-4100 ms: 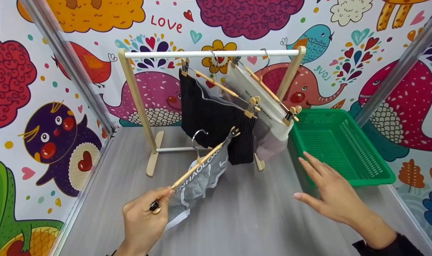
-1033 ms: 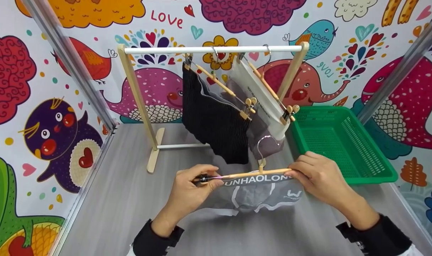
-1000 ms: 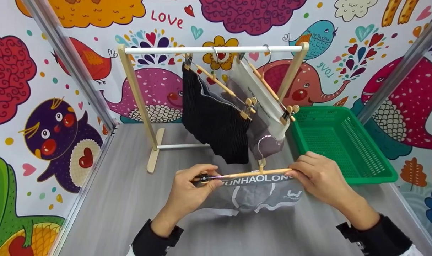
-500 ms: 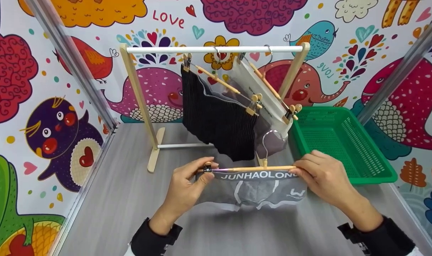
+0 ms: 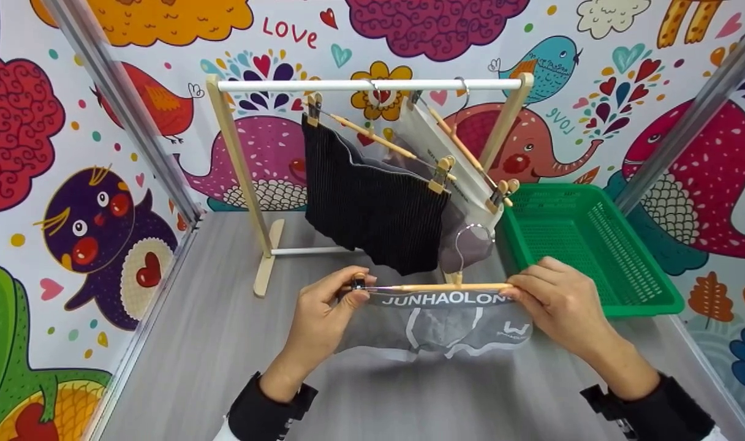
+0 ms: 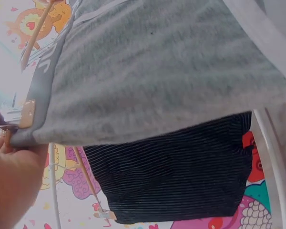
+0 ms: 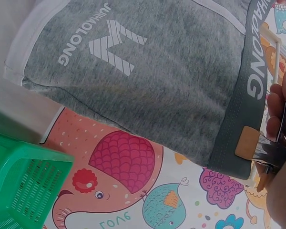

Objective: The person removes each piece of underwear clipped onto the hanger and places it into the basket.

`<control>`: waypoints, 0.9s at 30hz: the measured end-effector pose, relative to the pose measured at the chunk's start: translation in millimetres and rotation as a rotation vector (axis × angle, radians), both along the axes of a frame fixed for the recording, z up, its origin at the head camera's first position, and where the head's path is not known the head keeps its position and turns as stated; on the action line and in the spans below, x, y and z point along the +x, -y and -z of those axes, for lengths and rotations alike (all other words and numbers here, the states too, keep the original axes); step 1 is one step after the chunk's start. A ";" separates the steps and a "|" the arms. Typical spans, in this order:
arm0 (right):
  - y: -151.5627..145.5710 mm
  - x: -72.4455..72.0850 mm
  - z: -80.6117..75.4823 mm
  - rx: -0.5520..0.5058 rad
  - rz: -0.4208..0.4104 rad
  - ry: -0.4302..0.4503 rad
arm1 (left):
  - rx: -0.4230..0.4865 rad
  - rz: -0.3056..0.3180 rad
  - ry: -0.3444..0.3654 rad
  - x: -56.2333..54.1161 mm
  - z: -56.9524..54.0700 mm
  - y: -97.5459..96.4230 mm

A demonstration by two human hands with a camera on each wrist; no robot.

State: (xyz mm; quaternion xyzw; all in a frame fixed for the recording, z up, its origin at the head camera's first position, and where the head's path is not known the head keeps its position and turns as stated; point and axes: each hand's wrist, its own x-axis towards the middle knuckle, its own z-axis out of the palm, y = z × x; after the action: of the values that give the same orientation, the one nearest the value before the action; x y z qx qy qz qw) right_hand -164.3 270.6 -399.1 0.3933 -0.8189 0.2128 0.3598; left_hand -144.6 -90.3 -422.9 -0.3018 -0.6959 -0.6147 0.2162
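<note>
Grey boxer briefs [image 5: 440,327] with a lettered waistband hang from a wooden clip hanger [image 5: 427,287], held level in front of the rack. My left hand [image 5: 317,321] pinches the clip [image 5: 358,283] at the hanger's left end. At the other end, my right hand [image 5: 559,306] grips the hanger around its clip, which the fingers hide in the head view. The right wrist view shows that clip's tan pad [image 7: 248,142] on the waistband's corner. The hanger's metal hook [image 5: 460,248] points up, overlapping the clothes behind.
A wooden rack with a white rail [image 5: 323,86] stands behind the hands. Striped black shorts [image 5: 372,196] and a white-waisted garment [image 5: 449,159] hang from it on clip hangers. A green basket [image 5: 673,303] sits at the right, near the patterned wall.
The right hand was open and apart from the hanger; it now grips the right end. The hanger has turned level, moved right and risen slightly. The black shorts have swung on the rail.
</note>
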 end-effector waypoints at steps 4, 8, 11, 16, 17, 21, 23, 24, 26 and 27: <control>0.3 -1.3 0.5 0.009 -0.003 -0.058 | 0.006 -0.014 -0.013 -1.6 -2.1 -0.3; 0.9 -1.3 0.9 0.011 0.001 -0.068 | -0.013 -0.039 -0.027 -3.4 -3.1 -0.2; 1.7 -1.1 1.0 0.015 0.007 -0.070 | -0.024 -0.049 -0.024 -4.3 -3.3 0.1; 2.8 -0.2 0.9 0.020 0.007 -0.075 | -0.022 -0.057 -0.012 -4.4 -3.9 0.4; 3.0 0.0 0.9 0.021 0.007 -0.075 | -0.020 -0.059 -0.011 -4.3 -4.2 0.5; 3.6 1.6 0.6 0.020 0.016 -0.062 | -0.014 -0.059 -0.025 -4.2 -5.9 0.5; 4.0 3.0 0.3 0.011 0.027 -0.039 | -0.015 -0.060 -0.036 -4.5 -6.3 0.6; 4.2 3.6 0.3 0.007 0.032 -0.028 | -0.014 -0.060 -0.038 -4.5 -6.6 0.5; 4.6 4.1 0.3 0.003 0.036 -0.019 | -0.014 -0.064 -0.045 -4.4 -6.9 0.5; 4.6 4.0 0.3 0.004 0.035 -0.021 | -0.014 -0.067 -0.049 -4.4 -6.5 0.6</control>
State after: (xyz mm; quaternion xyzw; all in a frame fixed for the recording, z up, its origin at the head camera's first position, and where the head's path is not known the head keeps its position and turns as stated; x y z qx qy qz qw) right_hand -160.2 266.0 -399.4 0.3817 -0.8222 0.2010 0.3712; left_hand -149.0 -90.9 -416.4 -0.2948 -0.7045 -0.5946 0.2514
